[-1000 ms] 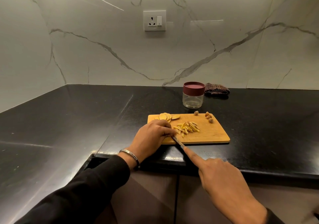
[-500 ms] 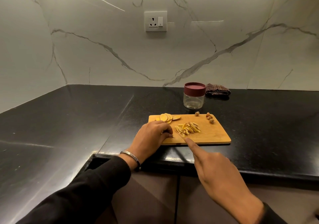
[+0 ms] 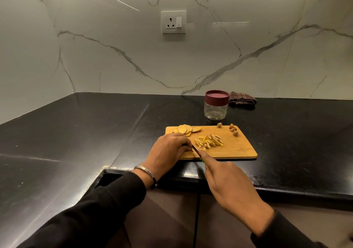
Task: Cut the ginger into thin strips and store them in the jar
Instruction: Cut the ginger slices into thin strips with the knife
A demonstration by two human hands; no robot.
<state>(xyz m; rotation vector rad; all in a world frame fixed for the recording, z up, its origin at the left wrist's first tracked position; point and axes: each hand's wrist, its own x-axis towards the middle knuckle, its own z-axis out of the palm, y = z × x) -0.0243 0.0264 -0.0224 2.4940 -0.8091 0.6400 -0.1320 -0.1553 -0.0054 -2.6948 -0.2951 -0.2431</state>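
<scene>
A wooden cutting board [image 3: 236, 148] lies near the counter's front edge. A heap of thin ginger strips [image 3: 209, 142] sits at its middle, round ginger slices [image 3: 186, 129] at its far left corner, brown trimmings [image 3: 234, 130] at its far right. My left hand [image 3: 168, 152] rests on the board's left part with fingers curled down over ginger that I cannot see. My right hand [image 3: 227, 182] grips a knife [image 3: 195, 149], forefinger along its back; the blade meets the left fingertips. An empty clear jar [image 3: 216, 107] with a maroon lid stands behind the board.
A folded checked cloth [image 3: 241, 98] lies by the wall, right of the jar. The black counter [image 3: 76, 133] turns an L corner on my left. A wall socket [image 3: 173, 22] sits above.
The right hand has slid the knife forward along the board toward the left fingertips. The left hand stays pressed in place.
</scene>
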